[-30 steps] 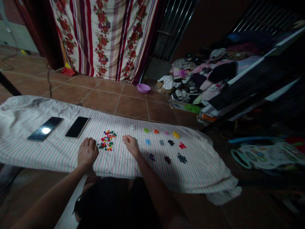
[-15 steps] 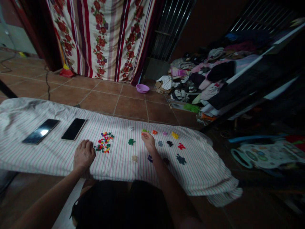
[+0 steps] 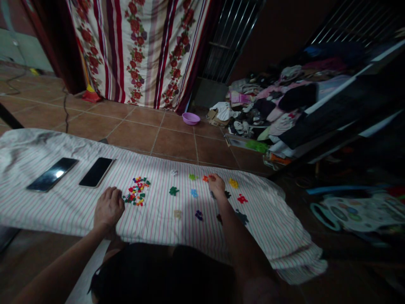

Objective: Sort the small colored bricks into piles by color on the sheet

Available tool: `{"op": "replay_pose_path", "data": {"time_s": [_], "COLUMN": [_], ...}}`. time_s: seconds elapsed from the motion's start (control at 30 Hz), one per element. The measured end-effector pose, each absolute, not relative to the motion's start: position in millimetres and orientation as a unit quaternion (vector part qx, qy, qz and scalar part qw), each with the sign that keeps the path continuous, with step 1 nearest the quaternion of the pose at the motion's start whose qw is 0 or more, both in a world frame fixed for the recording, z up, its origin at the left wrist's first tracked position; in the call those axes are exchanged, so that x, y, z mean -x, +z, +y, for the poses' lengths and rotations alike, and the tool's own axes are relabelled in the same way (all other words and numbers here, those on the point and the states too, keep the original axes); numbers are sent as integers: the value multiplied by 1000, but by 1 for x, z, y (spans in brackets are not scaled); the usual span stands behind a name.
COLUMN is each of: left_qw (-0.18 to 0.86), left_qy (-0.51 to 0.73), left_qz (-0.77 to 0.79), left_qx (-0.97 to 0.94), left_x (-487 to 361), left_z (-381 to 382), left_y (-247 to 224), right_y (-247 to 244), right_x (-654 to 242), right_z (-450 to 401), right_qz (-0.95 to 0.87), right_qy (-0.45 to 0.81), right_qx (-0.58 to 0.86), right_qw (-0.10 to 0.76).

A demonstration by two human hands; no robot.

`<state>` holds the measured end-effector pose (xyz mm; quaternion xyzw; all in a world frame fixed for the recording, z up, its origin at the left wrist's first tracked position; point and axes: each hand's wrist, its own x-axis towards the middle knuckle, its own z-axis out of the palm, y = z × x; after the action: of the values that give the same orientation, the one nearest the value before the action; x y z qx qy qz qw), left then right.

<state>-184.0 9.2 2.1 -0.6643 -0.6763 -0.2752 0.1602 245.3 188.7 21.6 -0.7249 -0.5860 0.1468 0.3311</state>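
Note:
On the striped cloth, my left hand (image 3: 109,206) rests palm down with its fingers curled under. Its fingertips are beside a mixed pile of small coloured pieces (image 3: 138,191), and what lies under them is hidden. My right hand (image 3: 217,185) is pinched at the small orange pile (image 3: 205,178), with a tiny orange piece seeming to be between its fingertips. Sorted little piles lie around it: light green (image 3: 193,177), light blue (image 3: 194,193), yellow (image 3: 233,183), red (image 3: 242,199), white (image 3: 174,172) and dark green (image 3: 174,191). My right hand and forearm partly cover several others.
Two phones (image 3: 96,172) lie flat on the left part of the cloth (image 3: 152,228). Beige (image 3: 177,214) and dark purple (image 3: 199,215) piles are nearer my body. Beyond the table, a purple basin (image 3: 190,118) stands on the tiled floor beside heaped clothes (image 3: 272,103).
My right hand has moved right, from the light green pile to the orange one, uncovering the light blue pile. My left hand stays beside the mixed pile. The view has shifted slightly.

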Motion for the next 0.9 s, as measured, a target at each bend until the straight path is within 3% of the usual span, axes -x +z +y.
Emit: {"op": "replay_pose_path", "data": {"time_s": [0.67,0.9], "left_qw": [163,137], "left_qy": [-263,-271], "left_qz": [-688,-701], "left_qx": [656,646], "left_x": [184,182], "left_z": [9,9], "left_y": [-4,0], "right_y": [22,20], "right_x": [-247,-222], "right_z": [192,180], "right_qz": [-631,-660], "right_qy": [96,86], "right_qx": [721,674], "right_qw": [270,319]}}
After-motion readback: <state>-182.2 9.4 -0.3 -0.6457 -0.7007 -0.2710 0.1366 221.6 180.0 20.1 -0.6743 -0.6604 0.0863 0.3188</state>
